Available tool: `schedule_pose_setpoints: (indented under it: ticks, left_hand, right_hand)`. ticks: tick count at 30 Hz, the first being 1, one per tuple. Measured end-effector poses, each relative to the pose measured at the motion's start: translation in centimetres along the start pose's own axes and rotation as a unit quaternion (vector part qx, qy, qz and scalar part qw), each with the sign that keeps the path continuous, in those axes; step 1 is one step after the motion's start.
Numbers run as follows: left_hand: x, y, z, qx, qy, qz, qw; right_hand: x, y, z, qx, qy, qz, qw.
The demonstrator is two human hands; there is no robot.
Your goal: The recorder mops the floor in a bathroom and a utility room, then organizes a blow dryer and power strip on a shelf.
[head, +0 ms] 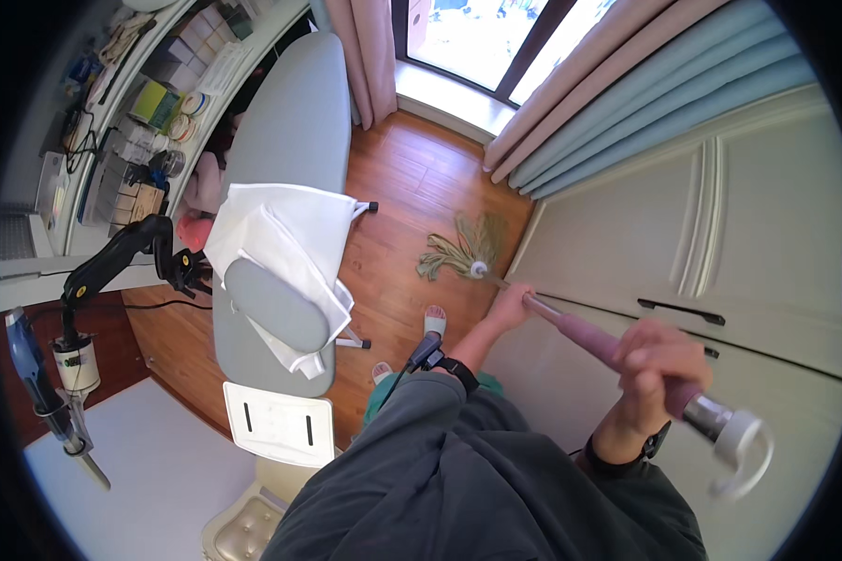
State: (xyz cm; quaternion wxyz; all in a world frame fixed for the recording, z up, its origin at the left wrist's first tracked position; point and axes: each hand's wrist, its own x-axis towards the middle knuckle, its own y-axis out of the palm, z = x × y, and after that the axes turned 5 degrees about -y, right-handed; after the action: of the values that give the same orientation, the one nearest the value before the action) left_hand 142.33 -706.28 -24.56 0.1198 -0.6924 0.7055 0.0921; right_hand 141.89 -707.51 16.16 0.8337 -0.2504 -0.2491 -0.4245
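Observation:
A string mop with a metal pole lies across the view from the wood floor to the lower right. Its strands are spread on the floor beside the cabinet base and look blurred. My left hand is closed round the lower part of the pole, near the mop head. Higher up, my right hand grips the pink sleeve of the handle. Beyond it is the pole's end, with a white plastic hook.
An ironing board bearing white cloths and a small padded board stands left, its feet reaching onto the floor. Panelled cabinet doors rise at right. Curtains hang by the window. A tufted chair is at lower left.

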Motion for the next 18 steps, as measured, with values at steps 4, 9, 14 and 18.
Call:
schedule_pose_setpoints:
  ticks: [4,9,14,18]
  left_hand:
    - [-5.2,0.5,-0.7,-0.030,-0.064,0.062,0.996]
    - [-12.7,0.5,0.2,-0.029,-0.035,-0.019,0.999]
    - [-19.9,0.4,-4.6,-0.047,0.077,-0.154,0.984]
    - [-23.2,-0.5,-6.7,-0.113,0.087,-0.221,0.965]
  right_hand:
    - [-2.2,0.8,1.6,-0.047,0.036,-0.153,0.986]
    - [-4.4,4.8,4.2,-0.098,0.064,-0.225,0.967]
    - [-6.8,7.1,6.9,-0.137,0.087,-0.269,0.949]
    - [-8.9,11.3,10.1,-0.096,0.114,-0.219,0.964]
